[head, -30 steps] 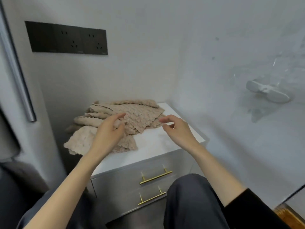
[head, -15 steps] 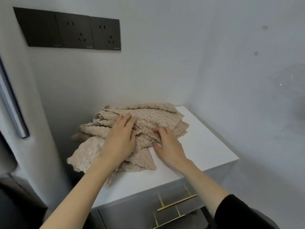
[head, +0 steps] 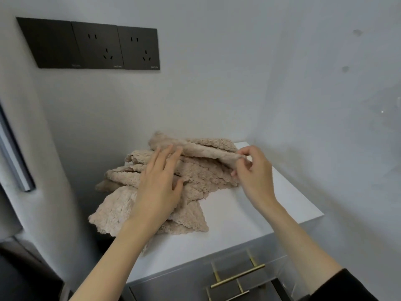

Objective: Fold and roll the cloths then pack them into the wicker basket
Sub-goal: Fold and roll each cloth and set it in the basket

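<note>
Lifted since a moment ago, the top cloth (head: 208, 149) has its edge pinched by the right hand (head: 255, 172) above the table (head: 271, 205). Beige cloths (head: 121, 211) lie heaped on the table's back left. The left hand (head: 158, 187) rests flat on them, fingers straight.

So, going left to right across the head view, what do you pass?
Grey bar → overhanging cloth corner → left hand on the pile → right hand pinching the top cloth → bare white cabinet top.

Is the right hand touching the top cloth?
Touching. The head view shows the right hand pinching the raised edge of the top cloth.
</note>
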A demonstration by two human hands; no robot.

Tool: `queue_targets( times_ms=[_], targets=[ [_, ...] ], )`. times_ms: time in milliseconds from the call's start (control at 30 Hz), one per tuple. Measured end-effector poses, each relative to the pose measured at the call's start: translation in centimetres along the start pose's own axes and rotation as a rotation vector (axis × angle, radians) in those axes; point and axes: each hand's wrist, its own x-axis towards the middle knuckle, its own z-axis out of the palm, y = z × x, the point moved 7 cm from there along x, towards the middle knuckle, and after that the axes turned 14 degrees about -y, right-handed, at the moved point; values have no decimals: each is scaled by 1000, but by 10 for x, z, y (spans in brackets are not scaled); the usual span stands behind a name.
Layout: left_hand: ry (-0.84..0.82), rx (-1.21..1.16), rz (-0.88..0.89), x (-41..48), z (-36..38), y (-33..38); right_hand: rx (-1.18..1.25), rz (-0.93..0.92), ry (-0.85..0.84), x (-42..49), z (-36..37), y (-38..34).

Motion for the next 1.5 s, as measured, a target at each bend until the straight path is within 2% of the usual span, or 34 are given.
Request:
queue_targets(
  times_ms=[200,300,367,500,567,633,767,933,1033,1100,1167,1233,1267,1367,1500],
  targets=[
    [56,110,-21,-3,-2,14,205,0,203,-13,-52,-3],
    [15,130,25,-2,9,24,234,26,194,-17,-68,1],
    [-9,136,57,-2,16,32,214,49,50,-19,-72,1],
    [-102,178,140,0,35,50,95,227,-481,-36,-60,11],
    [-144,215,172,2,46,58,-10,349,-679,-51,-57,26],
    [-180,237,178,4,54,62,-75,428,-796,-61,-56,41],
    [-243,235,165,10,65,70,-204,512,-875,-71,-68,63],
    [-413,136,226,10,84,72,-315,571,-841,-70,-85,80],
    [-511,66,188,9,90,69,-437,529,-705,-62,-101,83],
    [-476,-35,106,12,83,62,-579,465,-515,-54,-117,85],
    [-321,-80,13,16,68,55,-681,467,-412,-53,-128,90],
    [-174,-8,-90,17,55,47,-750,545,-444,-57,-132,100],
    [-151,73,-143,17,53,44,-762,606,-495,-62,-131,107],
    [-224,256,-281,17,61,37,-676,786,-629,-73,-126,123],
    [-311,287,-329,22,76,30,-541,811,-624,-74,-125,124]
  ],
)
